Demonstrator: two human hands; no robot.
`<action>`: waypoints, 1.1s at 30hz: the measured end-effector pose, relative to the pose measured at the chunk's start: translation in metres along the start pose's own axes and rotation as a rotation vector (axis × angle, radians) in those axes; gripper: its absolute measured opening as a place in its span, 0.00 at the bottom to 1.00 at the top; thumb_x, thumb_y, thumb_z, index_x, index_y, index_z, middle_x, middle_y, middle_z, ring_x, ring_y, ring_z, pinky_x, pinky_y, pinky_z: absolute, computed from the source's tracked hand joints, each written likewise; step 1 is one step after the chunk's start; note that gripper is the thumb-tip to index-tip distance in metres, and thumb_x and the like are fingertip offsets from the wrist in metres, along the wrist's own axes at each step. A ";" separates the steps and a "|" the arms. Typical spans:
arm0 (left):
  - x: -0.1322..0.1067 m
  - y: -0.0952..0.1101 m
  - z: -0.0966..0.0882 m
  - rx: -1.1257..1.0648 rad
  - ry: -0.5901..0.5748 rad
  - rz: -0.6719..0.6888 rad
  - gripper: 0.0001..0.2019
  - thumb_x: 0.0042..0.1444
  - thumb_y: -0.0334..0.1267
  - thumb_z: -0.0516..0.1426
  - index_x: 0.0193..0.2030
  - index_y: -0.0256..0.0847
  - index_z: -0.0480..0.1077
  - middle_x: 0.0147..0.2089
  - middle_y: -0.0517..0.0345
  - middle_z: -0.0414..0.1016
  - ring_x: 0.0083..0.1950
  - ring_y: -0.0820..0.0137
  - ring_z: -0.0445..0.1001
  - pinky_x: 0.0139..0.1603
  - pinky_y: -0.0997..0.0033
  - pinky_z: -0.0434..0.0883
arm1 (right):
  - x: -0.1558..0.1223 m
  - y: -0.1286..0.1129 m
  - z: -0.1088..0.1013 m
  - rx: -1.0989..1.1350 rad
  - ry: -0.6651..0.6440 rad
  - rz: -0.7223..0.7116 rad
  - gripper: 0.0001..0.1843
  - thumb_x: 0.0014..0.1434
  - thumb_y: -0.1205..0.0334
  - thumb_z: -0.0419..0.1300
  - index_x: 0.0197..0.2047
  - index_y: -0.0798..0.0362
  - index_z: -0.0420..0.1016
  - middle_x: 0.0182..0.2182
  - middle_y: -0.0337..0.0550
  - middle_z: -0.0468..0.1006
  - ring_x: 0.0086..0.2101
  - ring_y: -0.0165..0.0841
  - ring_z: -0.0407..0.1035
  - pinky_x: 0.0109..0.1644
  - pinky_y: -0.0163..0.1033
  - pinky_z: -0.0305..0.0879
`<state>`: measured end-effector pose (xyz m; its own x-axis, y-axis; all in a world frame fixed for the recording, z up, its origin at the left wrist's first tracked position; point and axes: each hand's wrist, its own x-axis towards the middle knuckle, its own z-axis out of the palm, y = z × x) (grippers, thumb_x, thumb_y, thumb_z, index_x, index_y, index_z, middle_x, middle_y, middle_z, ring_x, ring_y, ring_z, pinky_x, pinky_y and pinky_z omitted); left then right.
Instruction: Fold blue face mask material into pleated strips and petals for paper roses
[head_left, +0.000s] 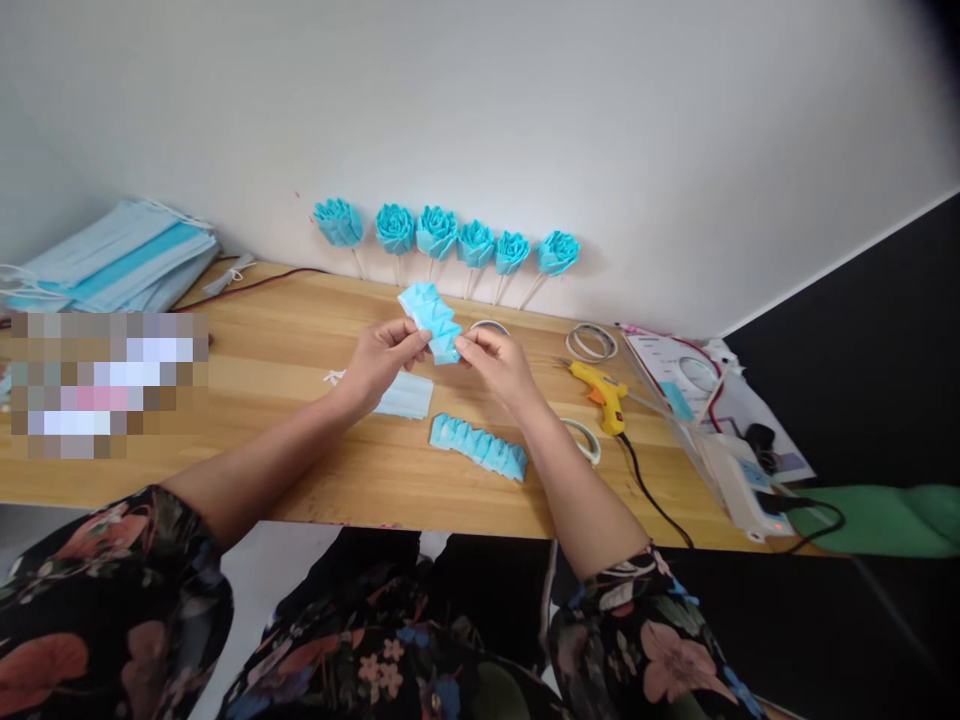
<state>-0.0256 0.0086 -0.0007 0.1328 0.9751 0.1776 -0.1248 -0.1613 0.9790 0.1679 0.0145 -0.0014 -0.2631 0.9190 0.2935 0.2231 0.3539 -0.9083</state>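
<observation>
- Centrally, a pleated blue strip [429, 318] is being held up above the wooden table [262, 330], its zigzag folds running down toward the right.
- The left hand [377, 362] is gripping the strip's left edge, thumb pressing on the near face and fingers curling behind it.
- The right hand [501, 368] is pinching the strip's lower right corner between thumb and fingers.
- Just below the hands, a second pleated strip [478, 447] is lying flat on the table, near the right forearm.
- Beside the left wrist, a pale blue face mask [409, 396] is lying on the wood, partly hidden by that hand.
- Right of the right forearm, a yellow glue gun [613, 415] is resting on its side, its black cord [646, 487] trailing toward the table's front edge.
- Around the glue gun, a white ring [596, 452] is lying nearer the person, and another pale ring [592, 358] is lying farther back.
- Behind the hands, six blue fabric-like roses [436, 232] on thin sticks [533, 290] are leaning against the wall [480, 100].
- At the far left, a pile of masks [112, 255] is sitting by the wall.
- At the right end, a white power strip [742, 490] is showing a small red light.
</observation>
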 end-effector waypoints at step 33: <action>0.013 -0.019 -0.008 -0.131 0.006 0.058 0.11 0.48 0.34 0.62 0.40 0.41 0.71 0.37 0.56 0.77 0.38 0.70 0.74 0.35 0.72 0.68 | 0.002 0.009 0.001 -0.017 0.009 0.030 0.15 0.63 0.49 0.58 0.31 0.52 0.71 0.27 0.36 0.73 0.30 0.28 0.64 0.37 0.34 0.59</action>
<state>-0.0289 0.0253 -0.0182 0.1158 0.9656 0.2328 -0.2594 -0.1969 0.9455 0.1687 0.0197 -0.0090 -0.2479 0.9307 0.2689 0.2471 0.3291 -0.9114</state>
